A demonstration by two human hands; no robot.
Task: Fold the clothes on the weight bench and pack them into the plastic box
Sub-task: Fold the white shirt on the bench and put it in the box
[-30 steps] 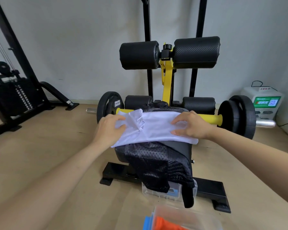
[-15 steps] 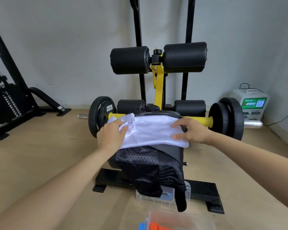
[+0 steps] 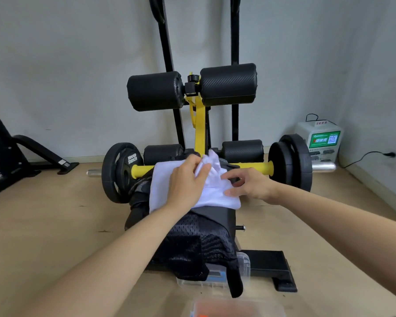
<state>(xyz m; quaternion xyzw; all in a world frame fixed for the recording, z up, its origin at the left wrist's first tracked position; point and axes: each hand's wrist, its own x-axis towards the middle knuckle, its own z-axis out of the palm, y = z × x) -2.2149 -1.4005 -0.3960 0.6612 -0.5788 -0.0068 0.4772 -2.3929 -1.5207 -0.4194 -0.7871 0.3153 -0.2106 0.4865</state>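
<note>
Observed: the left hand (image 3: 188, 179) pinches a bunched edge of the white garment (image 3: 167, 186), apparently carrying it across as a fold. The right hand (image 3: 253, 186) lies fairly flat on the cloth, likely pinning it. The garment rests on the bench (image 3: 225, 217). Count: two garments, this one and a black mesh (image 3: 192, 245); two clear boxes (image 3: 215, 279) on the floor.

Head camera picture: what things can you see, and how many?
white garment: one, white, on the bench pad
mesh garment: one, black, hanging off the bench's near end
weight bench: one, black and yellow, middle
foam rollers: four, black, behind the pad
weight plates: three, black, one left, two right
plastic boxes: two, clear, floor by the bench
machine: one, white, right wall
left hand: grips the white garment's bunch
right hand: rests flat on it
</note>
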